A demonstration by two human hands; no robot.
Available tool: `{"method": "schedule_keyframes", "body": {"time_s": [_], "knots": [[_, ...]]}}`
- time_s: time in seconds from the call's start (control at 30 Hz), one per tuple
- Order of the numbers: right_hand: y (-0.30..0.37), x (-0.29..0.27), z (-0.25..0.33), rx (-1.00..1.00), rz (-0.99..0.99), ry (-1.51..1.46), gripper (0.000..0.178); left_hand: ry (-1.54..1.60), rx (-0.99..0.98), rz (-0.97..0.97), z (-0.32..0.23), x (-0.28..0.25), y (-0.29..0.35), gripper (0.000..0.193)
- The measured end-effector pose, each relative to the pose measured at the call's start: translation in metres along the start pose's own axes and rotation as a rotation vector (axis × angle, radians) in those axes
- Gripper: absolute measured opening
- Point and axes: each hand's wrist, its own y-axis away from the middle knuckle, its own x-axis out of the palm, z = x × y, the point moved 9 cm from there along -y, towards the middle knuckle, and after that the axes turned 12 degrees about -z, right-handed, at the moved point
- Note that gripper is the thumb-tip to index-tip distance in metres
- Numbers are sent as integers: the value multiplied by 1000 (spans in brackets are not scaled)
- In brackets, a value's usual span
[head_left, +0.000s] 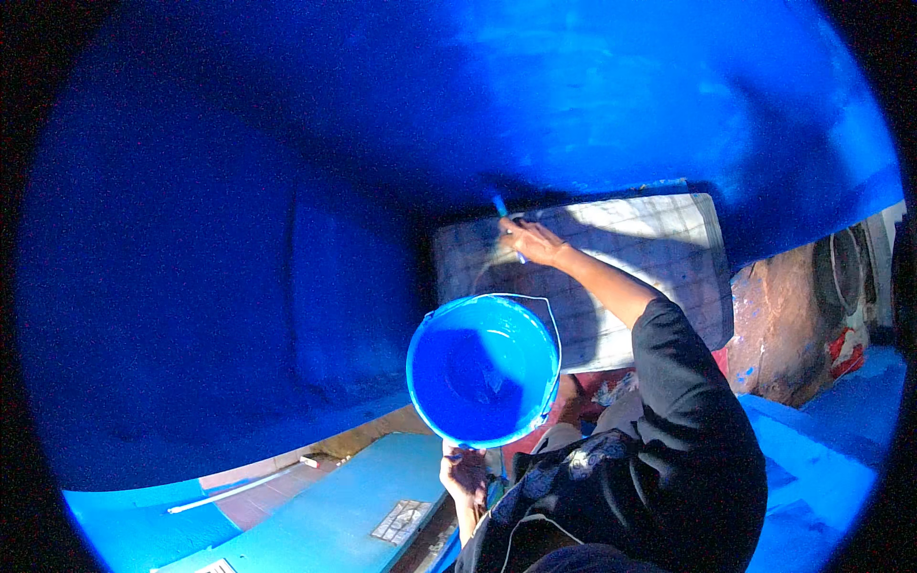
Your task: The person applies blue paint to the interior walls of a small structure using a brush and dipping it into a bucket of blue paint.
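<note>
My right hand [537, 243] is closed on a slim paintbrush [500, 204] with a blue end, which points away from me at the foot of the blue wall [592, 105]. Whether the bristles touch the wall, I cannot tell. In front of my body, my left hand [463, 474] supports a blue bucket [525, 334] at its near lower side; the fingers are partly hidden beneath it. Blue paint [458, 377] shows inside, half in shadow. The bucket's thin wire handle [552, 315] stands up along the far right of the rim.
A pale slab with a grid pattern [659, 277] lies beyond the bucket, under my right arm. Another blue wall [229, 286] rises on the left. At lower left are a light-blue board [325, 506] and a white rod [229, 490]. A stained brown surface [783, 315] is at right.
</note>
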Motion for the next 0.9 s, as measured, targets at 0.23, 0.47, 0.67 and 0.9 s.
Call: {"method": "schedule_keyframes", "body": {"time_s": [0.23,0.47,0.67,0.9], "knots": [[120,-59,-122,983,-91,-332,51,-3,18,-6,7,-15,-7,63],[103,-66,-80,788,-171,-464,36,39,0,5,4,-13,-7,64],[25,-53,-12,271,25,-340,31,29,17,54,1,-11,-9,56],[106,-127,-109,742,-163,-205,28,161,-44,4,1,-10,-9,36]]}}
